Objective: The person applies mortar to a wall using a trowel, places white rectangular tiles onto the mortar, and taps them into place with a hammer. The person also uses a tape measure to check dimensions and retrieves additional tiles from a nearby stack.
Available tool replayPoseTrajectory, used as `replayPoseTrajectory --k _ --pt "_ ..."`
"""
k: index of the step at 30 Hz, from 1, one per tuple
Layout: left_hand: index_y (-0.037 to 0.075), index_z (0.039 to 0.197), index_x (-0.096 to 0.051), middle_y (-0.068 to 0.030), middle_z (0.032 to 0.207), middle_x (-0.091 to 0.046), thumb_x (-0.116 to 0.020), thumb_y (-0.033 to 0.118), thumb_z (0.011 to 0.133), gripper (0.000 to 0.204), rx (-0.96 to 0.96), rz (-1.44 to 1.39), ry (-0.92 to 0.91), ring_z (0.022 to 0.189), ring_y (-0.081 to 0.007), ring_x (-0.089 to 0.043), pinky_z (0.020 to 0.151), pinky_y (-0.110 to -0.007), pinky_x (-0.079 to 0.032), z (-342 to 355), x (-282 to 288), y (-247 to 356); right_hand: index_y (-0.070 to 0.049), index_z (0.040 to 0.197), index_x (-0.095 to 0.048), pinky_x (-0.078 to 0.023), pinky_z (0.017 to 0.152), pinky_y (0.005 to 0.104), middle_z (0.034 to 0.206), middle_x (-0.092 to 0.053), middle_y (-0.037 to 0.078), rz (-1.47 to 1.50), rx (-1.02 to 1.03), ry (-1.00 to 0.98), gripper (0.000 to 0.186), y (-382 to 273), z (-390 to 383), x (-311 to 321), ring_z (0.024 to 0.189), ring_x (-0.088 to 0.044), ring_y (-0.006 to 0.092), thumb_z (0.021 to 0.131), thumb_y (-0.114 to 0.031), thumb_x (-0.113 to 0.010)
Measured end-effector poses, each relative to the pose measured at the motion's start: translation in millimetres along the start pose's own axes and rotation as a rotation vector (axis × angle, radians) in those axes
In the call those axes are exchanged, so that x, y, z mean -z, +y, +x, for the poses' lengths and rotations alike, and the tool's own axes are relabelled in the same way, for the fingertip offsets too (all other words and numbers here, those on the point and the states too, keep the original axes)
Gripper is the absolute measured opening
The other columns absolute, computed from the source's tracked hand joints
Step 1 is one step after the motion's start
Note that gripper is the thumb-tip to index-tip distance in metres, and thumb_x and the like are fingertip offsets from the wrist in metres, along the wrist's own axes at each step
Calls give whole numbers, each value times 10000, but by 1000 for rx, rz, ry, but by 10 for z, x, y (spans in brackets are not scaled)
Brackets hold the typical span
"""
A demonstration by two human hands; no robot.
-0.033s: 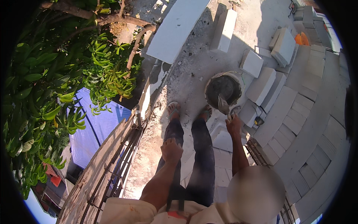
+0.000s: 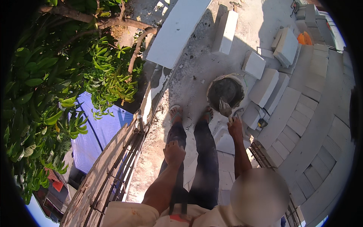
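Note:
My right hand [image 2: 235, 127] is wrapped round the handle of a trowel [image 2: 225, 108]. The metal blade reaches over the near rim of a round bucket [image 2: 244, 85], and its tip lies at the grey mortar [image 2: 225, 90] inside. In front of my left thigh, my left hand [image 2: 174, 152] is closed in a fist, with nothing showing in it. Both feet stand on the dusty floor, the right one close beside the bucket.
Pale blocks [image 2: 264, 87] lie right of the bucket, before a wall of blocks [image 2: 291, 125]. A tape measure [image 2: 262, 123] rests among them. A long white slab [image 2: 177, 34] is ahead. At left are rusty rebars [image 2: 113, 172], leafy branches [image 2: 41, 83] and a blue tarp [image 2: 94, 136] beyond the edge.

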State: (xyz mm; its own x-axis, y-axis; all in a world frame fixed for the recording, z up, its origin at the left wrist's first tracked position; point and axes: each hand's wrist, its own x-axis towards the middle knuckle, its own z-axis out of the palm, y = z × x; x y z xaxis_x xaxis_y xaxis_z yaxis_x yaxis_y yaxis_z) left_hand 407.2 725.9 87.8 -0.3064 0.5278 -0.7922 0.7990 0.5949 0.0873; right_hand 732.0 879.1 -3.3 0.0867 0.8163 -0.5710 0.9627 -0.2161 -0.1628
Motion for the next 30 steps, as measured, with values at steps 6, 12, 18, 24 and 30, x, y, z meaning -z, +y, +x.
replayPoseTrajectory --k 6,12,18,24,30 --pt "88 1227 -669 -121 1262 -685 -696 261 924 350 -33 -49 19 1179 -351 -647 976 -513 -504 377 317 260 83 1357 -599 -494 1060 511 1324 -634 299 277 129 139 749 -698 1269 103 1252 -612 452 843 -389 -871" --pt "132 1259 -667 -124 1247 -714 -691 215 904 366 -55 -131 14 1115 -392 -675 949 -542 -520 617 708 638 135 1555 -292 -463 1143 481 1486 -494 357 365 -13 339 1212 -1537 3560 339 1383 -511 487 758 -527 -921" --pt "79 1238 -695 -181 1126 -749 -749 241 857 417 -62 -269 122 1039 -406 -709 934 -536 -538 762 796 835 131 1521 -257 -537 1049 441 1309 -636 327 400 -258 220 1229 -1789 4630 362 1217 -660 422 695 -475 -936" --pt "44 1239 -702 -184 1177 -745 -808 230 827 464 -53 -222 227 1091 -402 -700 970 -514 -538 535 617 809 73 1306 -540 -588 845 435 1079 -714 199 775 -224 -3 764 -1551 4110 1113 926 -732 325 713 -278 -870" --pt "-21 1323 -636 -223 1315 -665 -774 289 952 503 -68 -668 226 1277 -390 -600 1075 -501 -454 406 827 1039 46 1289 -568 -539 938 404 1085 -694 155 1159 -194 -276 646 -987 1762 2305 994 -695 261 713 -76 -833"
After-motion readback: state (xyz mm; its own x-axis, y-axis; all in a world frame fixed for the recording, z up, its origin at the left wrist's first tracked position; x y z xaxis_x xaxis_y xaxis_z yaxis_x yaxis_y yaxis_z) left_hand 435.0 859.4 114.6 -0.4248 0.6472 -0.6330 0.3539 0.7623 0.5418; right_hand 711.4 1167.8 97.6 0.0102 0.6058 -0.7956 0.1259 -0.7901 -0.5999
